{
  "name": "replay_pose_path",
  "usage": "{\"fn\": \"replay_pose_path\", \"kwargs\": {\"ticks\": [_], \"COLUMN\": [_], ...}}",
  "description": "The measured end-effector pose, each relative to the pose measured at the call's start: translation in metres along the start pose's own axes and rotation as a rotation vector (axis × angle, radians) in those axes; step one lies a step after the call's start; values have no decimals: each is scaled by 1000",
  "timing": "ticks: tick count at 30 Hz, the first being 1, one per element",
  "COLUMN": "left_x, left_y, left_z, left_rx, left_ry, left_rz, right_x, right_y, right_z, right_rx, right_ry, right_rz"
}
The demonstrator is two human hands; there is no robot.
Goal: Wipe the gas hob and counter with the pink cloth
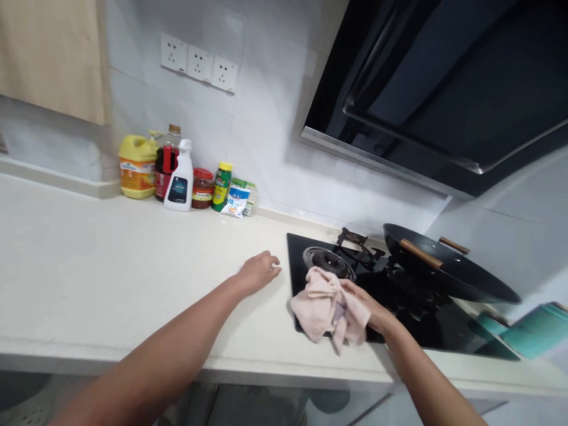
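The bare left hand (261,272) is empty; the bare right hand (367,306) holds a crumpled, pale pink cloth (317,305).
From the left, a yellow plastic jug (136,170), a white plastic spray bottle (178,186), a red-lidded glass jar (202,194) and a green-and-yellow bottle (220,192) stand along the white wall (270,118), on the cream-coloured counter (110,266). Nearer, the left hand has its fingers loosely bent and partly open, just beside the black glass stove (461,337); whether it touches the counter, I cannot tell. The cloth is at the front left part of the stove, before the round burner (329,260), and its folds hang down. The right hand grips its right side, with fingers closed and partly hidden. Further right there is a wide black wok (470,278) with wooden handles.
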State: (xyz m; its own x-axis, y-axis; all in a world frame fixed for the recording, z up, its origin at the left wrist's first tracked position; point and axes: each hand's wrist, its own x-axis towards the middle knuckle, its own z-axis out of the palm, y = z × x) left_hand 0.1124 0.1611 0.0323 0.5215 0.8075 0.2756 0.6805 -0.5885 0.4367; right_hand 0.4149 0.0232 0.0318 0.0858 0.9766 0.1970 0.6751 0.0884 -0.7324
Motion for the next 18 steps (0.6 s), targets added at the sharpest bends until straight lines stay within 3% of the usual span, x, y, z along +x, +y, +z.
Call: {"fn": "replay_pose_path", "kwargs": {"ticks": [2, 5, 7, 9, 13, 15, 18], "left_x": [1, 2, 2, 3, 1, 0, -1], "left_y": [0, 0, 0, 0, -1, 0, 2], "left_z": [0, 2, 3, 4, 5, 4, 5], "left_rx": [5, 11, 16, 22, 45, 58, 75], "left_ry": [-3, -17, -26, -30, -31, -28, -31], "left_rz": [-1, 9, 12, 13, 20, 31, 56], "right_x": [-1, -6, -12, -20, -29, -24, 0], "right_y": [12, 17, 6, -13, -43, -45, -34], "right_z": [-21, -51, -57, -47, 7, 30, 46], "right_rx": [19, -60, -137, -212, -451, -557, -592], "right_ry": [-12, 176, 246, 193, -35, -64, -50], "right_rz": [10, -6, -51, -147, -385, -449, -484]}}
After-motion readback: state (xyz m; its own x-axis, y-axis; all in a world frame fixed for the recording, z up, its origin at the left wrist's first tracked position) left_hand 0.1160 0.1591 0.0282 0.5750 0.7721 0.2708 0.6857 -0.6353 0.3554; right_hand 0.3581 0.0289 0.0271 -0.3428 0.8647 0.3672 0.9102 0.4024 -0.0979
